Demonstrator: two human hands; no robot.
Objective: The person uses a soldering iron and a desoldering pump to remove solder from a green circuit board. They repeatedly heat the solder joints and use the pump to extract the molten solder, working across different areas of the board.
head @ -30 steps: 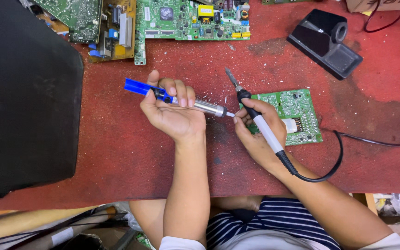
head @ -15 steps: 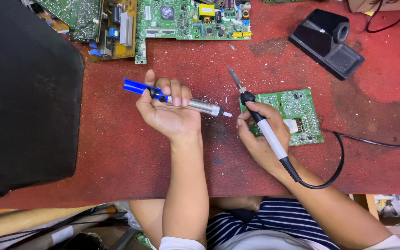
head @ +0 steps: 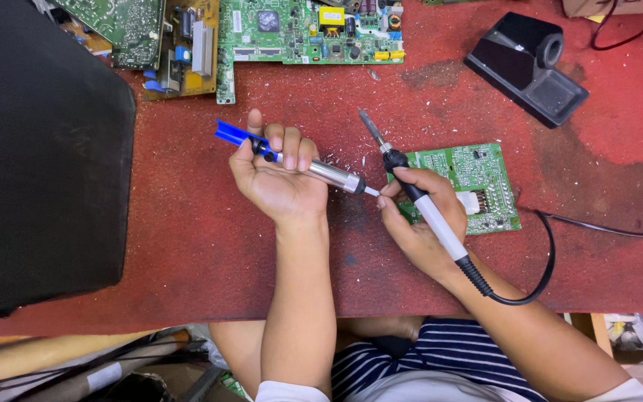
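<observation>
While your left hand is gripping the desoldering pump, nozzle aimed at 3 o'clock for suction, your right hand is clasping the soldering iron, tip raised toward 11 o'clock off the small green circuit board.

A worn red desk flecked with white specks sits in even light; a black pad covers its left end.

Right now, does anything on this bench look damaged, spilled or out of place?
Yes. White flecks litter the red mat around the small green circuit board, and dark worn patches stain it beside the black soldering stand.
</observation>
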